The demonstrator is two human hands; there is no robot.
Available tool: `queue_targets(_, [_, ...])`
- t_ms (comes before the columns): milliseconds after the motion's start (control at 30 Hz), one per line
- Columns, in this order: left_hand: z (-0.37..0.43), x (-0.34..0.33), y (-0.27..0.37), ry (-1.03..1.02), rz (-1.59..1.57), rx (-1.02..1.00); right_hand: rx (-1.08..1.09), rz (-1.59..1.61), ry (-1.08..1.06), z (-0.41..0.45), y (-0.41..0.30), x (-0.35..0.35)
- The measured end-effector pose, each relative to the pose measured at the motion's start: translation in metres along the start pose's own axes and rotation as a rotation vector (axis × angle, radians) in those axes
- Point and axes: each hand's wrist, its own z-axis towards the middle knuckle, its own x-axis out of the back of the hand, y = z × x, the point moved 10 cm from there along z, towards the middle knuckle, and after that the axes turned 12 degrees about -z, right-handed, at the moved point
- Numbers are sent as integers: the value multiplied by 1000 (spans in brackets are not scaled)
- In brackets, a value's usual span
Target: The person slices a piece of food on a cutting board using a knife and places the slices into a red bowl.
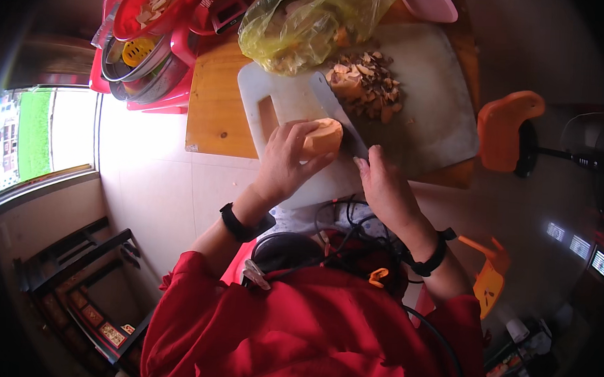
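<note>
My left hand (289, 154) holds a peeled, orange-fleshed piece of root vegetable (325, 137) on a white plastic cutting board (251, 83). In my right hand (382, 180) is the handle of a kitchen knife (337, 101). Its broad blade points away from me and lies close along the right side of the piece; I cannot tell whether it touches. Beyond the blade, a heap of thin peelings and chips (384, 85) rests on the board's greyish, wet-looking part. Part of the vegetable is hidden under my left fingers.
A yellow-green plastic bag (294, 34) lies at the far side of the wooden table (213, 117). Red baskets (124, 20) and metal bowls (172, 82) stand at the left. An orange seat (499, 137) is by the table's right edge. Black cables (351, 216) cross my lap.
</note>
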Motion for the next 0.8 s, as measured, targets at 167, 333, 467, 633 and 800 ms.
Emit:
queue_targets(167, [10, 9, -33, -53, -116, 316, 7, -28, -1, -1, 0, 2])
queue_targets(333, [9, 16, -28, 105, -429, 353, 67, -84, 57, -4, -4, 3])
queue_targets(467, [6, 10, -10, 108, -82, -59, 34, -75, 17, -3, -8, 4])
queue_targets(633, [10, 9, -43, 49, -677, 439, 58, -22, 42, -4, -4, 5])
queue_targets(800, [-8, -19, -68, -54, -1071, 701, 48, -79, 35, -4, -15, 10])
